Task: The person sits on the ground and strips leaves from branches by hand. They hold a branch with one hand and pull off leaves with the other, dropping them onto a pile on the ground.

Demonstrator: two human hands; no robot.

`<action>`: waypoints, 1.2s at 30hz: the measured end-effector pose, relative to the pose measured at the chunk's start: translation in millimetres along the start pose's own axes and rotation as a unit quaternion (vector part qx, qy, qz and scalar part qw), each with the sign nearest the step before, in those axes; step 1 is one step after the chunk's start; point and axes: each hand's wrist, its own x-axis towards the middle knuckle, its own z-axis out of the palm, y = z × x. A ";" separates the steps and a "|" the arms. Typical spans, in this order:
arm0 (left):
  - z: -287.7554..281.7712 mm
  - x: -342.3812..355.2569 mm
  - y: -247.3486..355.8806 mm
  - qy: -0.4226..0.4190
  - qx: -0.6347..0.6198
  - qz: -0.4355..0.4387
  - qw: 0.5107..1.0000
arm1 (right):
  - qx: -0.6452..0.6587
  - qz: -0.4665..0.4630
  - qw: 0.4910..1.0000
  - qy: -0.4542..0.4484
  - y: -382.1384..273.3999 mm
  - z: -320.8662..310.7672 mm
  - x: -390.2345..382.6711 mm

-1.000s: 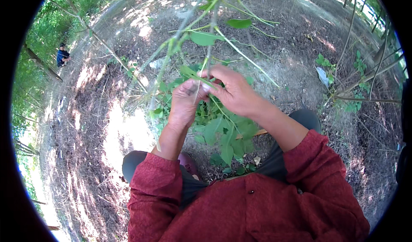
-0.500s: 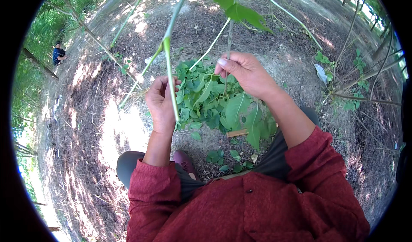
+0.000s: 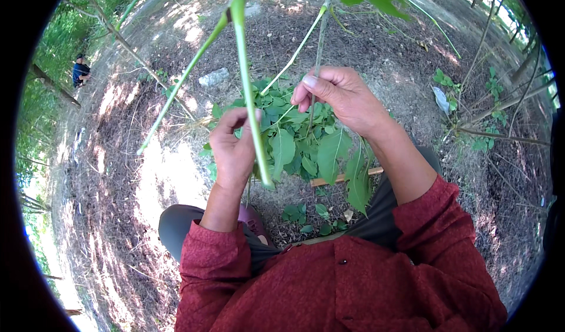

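My right hand (image 3: 342, 99) is closed around a thin greyish branch (image 3: 321, 43), thumb and fingers pinching it. Large green leaves (image 3: 332, 153) hang below that hand. To its left, my left hand (image 3: 232, 155) has its fingers curled in; what they hold, if anything, is partly hidden by a stalk. Two pale green bare stalks fork from the branch close to the camera; the thicker stalk (image 3: 247, 85) passes in front of my left fingers, the thinner stalk (image 3: 182, 88) slants off to the left. Beneath both hands lies a heap of green leaves (image 3: 303, 149) on the ground.
A narrow wooden strip (image 3: 375, 171) lies by the heap near my right leg. Beyond the heap is a pale stone (image 3: 213, 77). Thin bare trunks and a whitish scrap (image 3: 440, 100) are at the right. Far left, a person in dark blue (image 3: 80, 72) is among the trees.
My left hand has shifted slightly right and nearer to me. The forked stalks have swung closer to the camera, the left one tilting outward. My right hand keeps its grip, almost in place.
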 end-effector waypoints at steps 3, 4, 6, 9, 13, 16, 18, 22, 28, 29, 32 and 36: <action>-2.2 -6.4 6.7 0.056 -0.037 -0.018 0.998 | -0.029 -0.005 1.000 0.009 2.6 0.7 0.0; -0.3 -8.5 22.6 0.038 -0.029 -0.056 0.997 | -0.043 -0.009 0.999 0.011 4.3 1.3 0.2; 4.6 -11.7 19.2 -0.021 -0.023 -0.148 0.989 | -0.047 -0.018 0.998 0.028 8.8 3.5 -1.4; 9.0 -23.9 -1.4 -0.091 0.081 -0.211 0.970 | -0.045 -0.021 0.998 0.031 10.9 10.3 -0.5; 24.0 -28.9 -24.6 -0.013 -0.235 -0.316 0.919 | -0.012 0.010 1.000 -0.004 14.2 17.3 0.0; 26.8 -28.1 -16.8 -0.013 -0.330 -0.288 0.899 | 0.014 0.027 0.999 -0.020 13.9 18.4 -2.5; 25.7 -26.6 -8.1 -0.017 -0.371 -0.251 0.894 | 0.032 0.044 0.999 -0.004 10.8 17.8 -2.9; 27.5 -32.6 -24.8 -0.030 -0.323 -0.192 0.926 | 0.037 0.052 0.998 0.008 8.2 12.8 -1.3; 33.7 -35.2 -21.3 -0.052 -0.309 -0.187 0.931 | -0.006 0.024 1.000 0.010 12.6 13.4 -0.6; 34.1 -35.4 -21.5 -0.051 -0.309 -0.184 0.932 | -0.009 0.020 1.000 0.004 14.2 14.2 -0.9; 33.9 -36.5 -23.2 -0.031 -0.317 -0.215 0.923 | -0.020 0.008 1.000 -0.009 18.4 16.0 -2.1; 35.0 -38.3 -23.0 -0.028 -0.302 -0.205 0.931 | -0.030 0.007 1.000 -0.002 16.5 16.2 -2.4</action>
